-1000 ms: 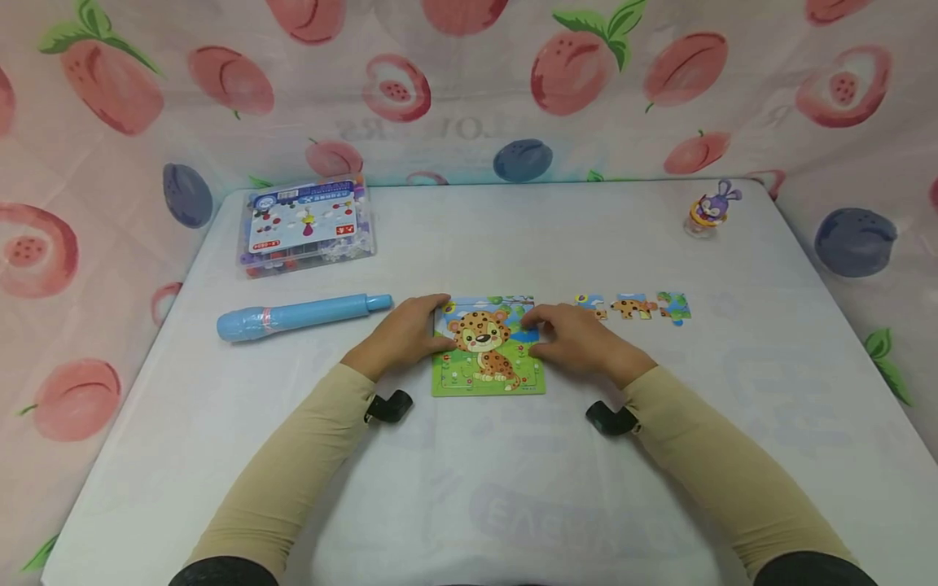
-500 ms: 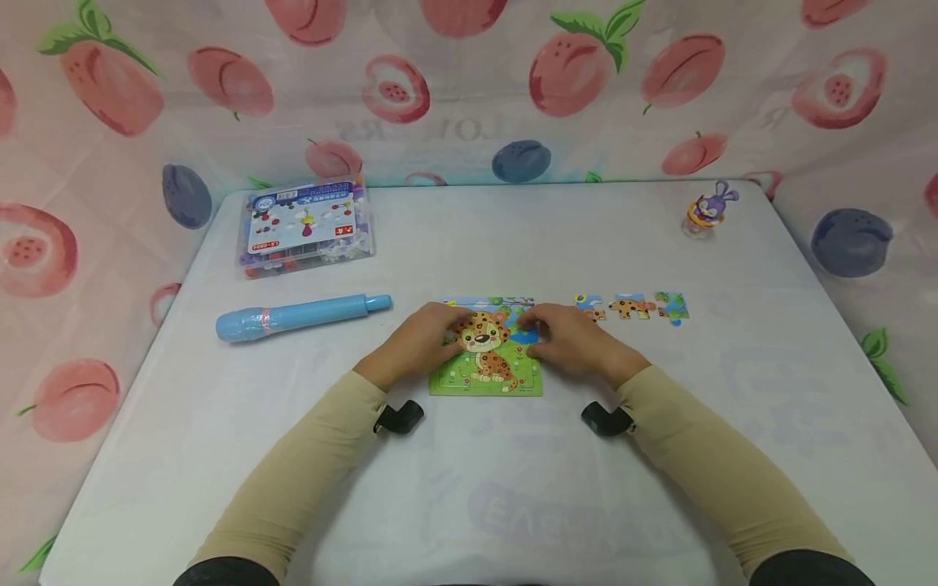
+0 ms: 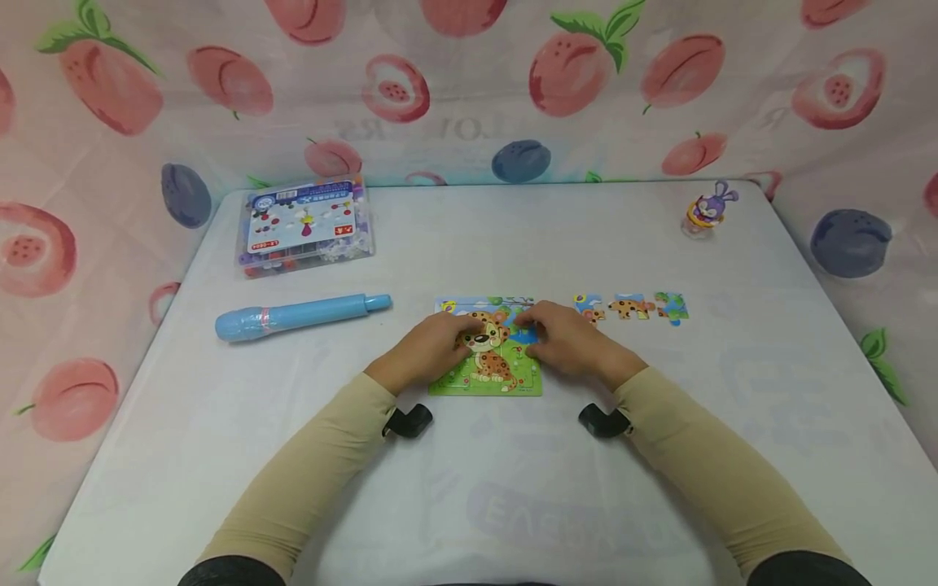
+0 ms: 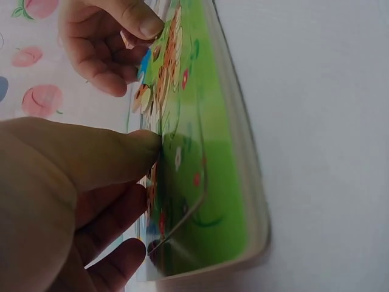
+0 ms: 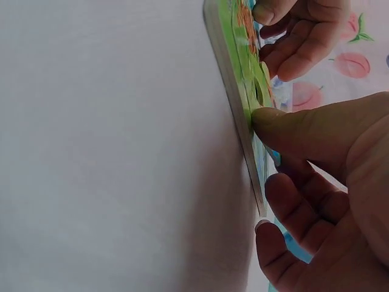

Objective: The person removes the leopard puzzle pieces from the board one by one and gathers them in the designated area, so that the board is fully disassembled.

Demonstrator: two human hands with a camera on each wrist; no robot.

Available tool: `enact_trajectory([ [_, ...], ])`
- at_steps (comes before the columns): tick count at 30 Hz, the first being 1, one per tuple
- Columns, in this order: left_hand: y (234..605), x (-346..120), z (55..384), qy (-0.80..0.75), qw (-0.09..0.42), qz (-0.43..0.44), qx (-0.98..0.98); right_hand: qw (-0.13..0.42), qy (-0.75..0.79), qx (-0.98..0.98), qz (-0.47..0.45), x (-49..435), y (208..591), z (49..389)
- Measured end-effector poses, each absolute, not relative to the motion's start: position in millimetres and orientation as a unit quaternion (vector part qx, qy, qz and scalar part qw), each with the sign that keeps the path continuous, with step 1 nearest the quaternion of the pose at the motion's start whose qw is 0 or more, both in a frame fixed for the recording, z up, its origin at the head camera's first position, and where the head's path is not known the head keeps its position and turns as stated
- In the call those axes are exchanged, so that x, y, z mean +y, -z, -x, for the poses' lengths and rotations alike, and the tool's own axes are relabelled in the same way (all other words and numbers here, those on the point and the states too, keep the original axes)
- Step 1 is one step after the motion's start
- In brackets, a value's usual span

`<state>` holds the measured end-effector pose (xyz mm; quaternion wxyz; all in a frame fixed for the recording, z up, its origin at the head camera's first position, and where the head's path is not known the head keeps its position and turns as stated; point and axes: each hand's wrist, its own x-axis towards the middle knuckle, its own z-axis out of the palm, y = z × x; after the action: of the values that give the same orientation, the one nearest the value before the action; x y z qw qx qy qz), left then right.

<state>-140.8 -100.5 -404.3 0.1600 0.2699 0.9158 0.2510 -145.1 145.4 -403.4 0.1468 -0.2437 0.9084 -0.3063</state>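
A leopard jigsaw puzzle [image 3: 506,378] lies flat at the table's middle. My left hand [image 3: 432,348] rests over the leopard's face, its bent thumb and fingers touching the puzzle; I cannot tell whether they grip a piece. In the left wrist view, the left thumb [image 4: 143,149] meets a seam between pieces. My right hand [image 3: 575,342] is at the puzzle's right side, thumb and bent fingers pinching a puzzle piece [image 5: 262,82] that stands slightly tilted off the board. Three loose puzzle pieces [image 3: 632,307] lie in a row beyond the right hand.
A light blue wand-like tube [image 3: 304,317] lies left of the puzzle. Behind it is a clear plastic case [image 3: 308,228] with a printed label. A small purple rabbit-eared figure [image 3: 709,210] stands at the back right. Fruit-patterned cloth surrounds the white table [image 3: 513,505].
My left hand has slid from the puzzle's left edge rightward onto the leopard's face. The right hand has stayed at the right side, and the loose pieces lie as before.
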Motion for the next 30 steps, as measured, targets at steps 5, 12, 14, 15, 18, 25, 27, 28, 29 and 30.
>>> enact_trajectory([
  [5, 404.9, -100.1, 141.8, -0.252, 0.161, -0.263, 0.917, 0.132, 0.307, 0.908, 0.252, 145.4, 404.8, 143.8],
  [12, 405.7, -100.1, 141.5, -0.253, 0.167, -0.262, 0.916, 0.123, 0.317, 0.904, 0.258, 145.9, 406.8, 140.6],
  [14, 405.5, -100.3, 141.1, -0.253, 0.167, -0.260, 0.917, 0.120, 0.316, 0.905, 0.260, 146.5, 407.0, 139.8],
  [15, 405.6, -100.4, 141.1, -0.254, 0.167, -0.260, 0.917, 0.119, 0.316, 0.904, 0.261, 146.9, 407.1, 139.5],
  [18, 405.5, -100.5, 140.2, -0.254, 0.164, -0.259, 0.917, 0.115, 0.315, 0.903, 0.266, 148.1, 406.7, 138.5],
  [25, 405.4, -102.1, 139.8, -0.260, 0.156, -0.265, 0.915, 0.123, 0.313, 0.899, 0.280, 147.6, 405.5, 137.6],
  [27, 405.8, -102.3, 140.1, -0.261, 0.156, -0.266, 0.915, 0.120, 0.305, 0.901, 0.285, 147.1, 405.6, 138.0],
  [28, 406.0, -102.2, 140.3, -0.261, 0.157, -0.266, 0.915, 0.117, 0.299, 0.902, 0.288, 147.0, 405.3, 138.1],
  [29, 406.0, -102.0, 140.4, -0.260, 0.157, -0.266, 0.915, 0.115, 0.294, 0.903, 0.290, 146.8, 405.3, 138.4],
  [30, 405.9, -101.9, 140.5, -0.259, 0.158, -0.266, 0.915, 0.113, 0.290, 0.905, 0.291, 147.1, 405.3, 138.6],
])
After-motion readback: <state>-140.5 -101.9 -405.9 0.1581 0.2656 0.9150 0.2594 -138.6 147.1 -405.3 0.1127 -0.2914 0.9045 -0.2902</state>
